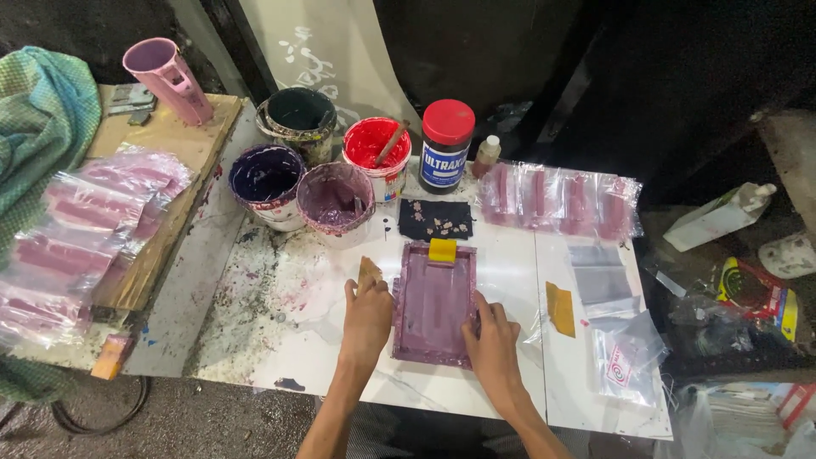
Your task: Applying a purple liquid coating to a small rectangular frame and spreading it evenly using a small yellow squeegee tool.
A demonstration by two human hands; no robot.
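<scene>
Head view: a person's two bare hands work at a paint-spattered white table [280,340], seen from above.
Screen frame: a small rectangular printing frame [433,304], stained purple, lies flat on the table between the two hands.
Left hand: the left hand [367,316] rests against the frame's left edge, fingers curled around a small tan scraper [369,272] that pokes out above the fingertips.
Right hand: the right hand [493,336] lies open on the frame's lower right corner, fingers spread and pressing down.
Yellow block: a small yellow block [442,250] sits on the frame's top edge.
Dark cloth: a black rag [436,218] flecked with pink lies just beyond the frame.
Paint pots: four open tubs stand behind it, one dark [297,119], one deep purple [267,180], one mauve [335,201], one red [376,153] with a stick in it.
Jar: a black jar with a red lid [447,144] stands beside the red tub.
Printed bags: clear plastic bags with pink stripes [561,197] lie at the right rear; more [76,229] are stacked at the far left.
</scene>
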